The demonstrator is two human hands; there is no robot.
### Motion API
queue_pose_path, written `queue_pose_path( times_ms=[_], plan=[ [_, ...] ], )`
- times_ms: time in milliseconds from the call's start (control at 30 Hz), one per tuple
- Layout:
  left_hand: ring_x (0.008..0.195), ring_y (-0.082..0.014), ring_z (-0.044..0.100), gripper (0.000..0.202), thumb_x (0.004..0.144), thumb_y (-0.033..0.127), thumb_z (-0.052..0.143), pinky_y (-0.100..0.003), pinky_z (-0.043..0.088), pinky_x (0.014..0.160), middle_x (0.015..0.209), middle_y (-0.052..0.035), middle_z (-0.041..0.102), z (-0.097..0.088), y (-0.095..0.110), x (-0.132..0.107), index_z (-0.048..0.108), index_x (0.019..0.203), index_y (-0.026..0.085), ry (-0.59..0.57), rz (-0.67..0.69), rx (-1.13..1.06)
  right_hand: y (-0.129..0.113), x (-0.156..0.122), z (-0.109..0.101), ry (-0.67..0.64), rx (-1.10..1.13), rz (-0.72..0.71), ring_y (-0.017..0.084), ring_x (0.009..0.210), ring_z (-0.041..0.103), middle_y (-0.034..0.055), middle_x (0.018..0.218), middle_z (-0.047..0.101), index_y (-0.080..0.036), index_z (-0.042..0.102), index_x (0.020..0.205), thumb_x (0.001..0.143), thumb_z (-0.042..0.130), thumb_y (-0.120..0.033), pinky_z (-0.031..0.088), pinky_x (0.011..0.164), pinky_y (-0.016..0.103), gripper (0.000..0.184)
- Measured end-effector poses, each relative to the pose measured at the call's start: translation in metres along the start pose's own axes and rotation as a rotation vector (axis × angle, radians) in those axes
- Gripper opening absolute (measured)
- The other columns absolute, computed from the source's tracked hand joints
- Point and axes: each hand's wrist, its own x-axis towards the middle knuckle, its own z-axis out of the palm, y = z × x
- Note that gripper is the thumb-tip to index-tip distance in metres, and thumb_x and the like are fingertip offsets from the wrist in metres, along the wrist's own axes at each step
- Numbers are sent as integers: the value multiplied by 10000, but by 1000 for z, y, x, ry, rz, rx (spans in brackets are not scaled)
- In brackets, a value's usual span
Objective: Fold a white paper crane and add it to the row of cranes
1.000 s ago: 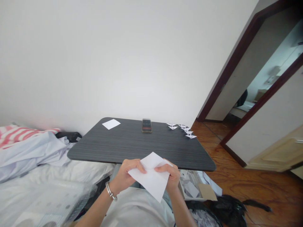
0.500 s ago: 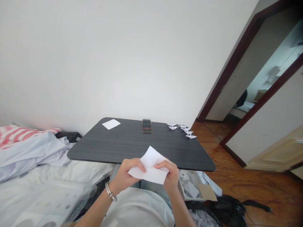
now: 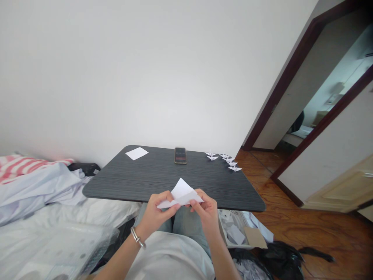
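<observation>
A white sheet of paper (image 3: 183,190) is held between my two hands just over the table's near edge, its lower part bent up and one corner pointing away from me. My left hand (image 3: 160,210), with a silver bracelet at the wrist, pinches the paper's left side between thumb and fingers. On the opposite side, my right hand (image 3: 205,208) grips the paper with its thumb on the near edge. The fingers behind the sheet are partly hidden.
On the dark table (image 3: 116,182) lie a stack of white paper (image 3: 136,153), a phone (image 3: 180,155) and several folded paper cranes (image 3: 233,164). An open box (image 3: 233,233) with paper stands below right, near a black bag (image 3: 282,256). White bedding (image 3: 58,221) is at left.
The near part of the paper has been bent upward, so less of the sheet lies toward me. Both thumbs have shifted to its near edge.
</observation>
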Motion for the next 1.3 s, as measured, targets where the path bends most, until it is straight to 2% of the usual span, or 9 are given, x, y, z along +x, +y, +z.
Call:
queue_pose_path(
  times_ms=[167,333,500,633,767,867,1100,1300],
  plan=[
    [482,-61,299,282,697,259,572,-180,245,479,507,67,355,2,-3,3,380,521,151,9,-79,-56,5,1,1,62,173,158,103,485,544,4,589,574,-150,609,588,685,629,-275,381,374,172,160],
    [505,-65,350,280,684,258,590,-176,281,491,519,60,381,6,-8,4,392,522,144,39,-177,-171,4,-1,3,127,145,223,100,443,534,-6,491,578,-140,586,557,659,657,-279,410,387,176,186],
    [528,-105,534,282,640,283,642,-209,423,524,558,36,531,11,-9,5,397,590,153,38,-339,-459,3,-1,5,150,99,231,91,418,514,-6,465,585,-136,580,552,649,663,-280,429,427,190,192],
    [532,-125,591,300,610,249,677,-242,488,542,594,28,603,14,-5,5,410,720,170,90,-396,-576,3,-1,5,169,65,221,97,413,509,-8,457,579,-141,566,540,643,661,-288,429,433,202,203],
    [511,-123,591,541,583,209,701,-246,506,537,614,23,629,15,-4,7,394,1029,183,123,-408,-589,5,-1,6,188,9,209,99,408,502,-9,440,569,-143,543,513,652,650,-293,412,433,204,232],
    [481,-105,562,712,567,194,712,-233,503,527,582,42,604,15,-4,8,337,1172,184,153,-412,-613,6,-1,7,202,-5,203,102,412,507,-12,439,560,-144,534,505,663,641,-294,408,439,205,243],
    [517,-99,567,996,537,159,730,-221,496,551,594,49,608,25,-5,8,130,1331,209,228,-452,-741,5,-2,6,178,-21,208,107,443,510,-16,459,553,-142,550,530,683,625,-283,415,465,212,221],
    [548,-90,579,1026,539,135,728,-189,470,564,629,33,630,29,-9,8,89,1340,197,221,-421,-791,4,-2,5,165,-56,204,110,462,505,-8,476,554,-142,547,533,700,611,-286,413,482,218,229]
  ],
)
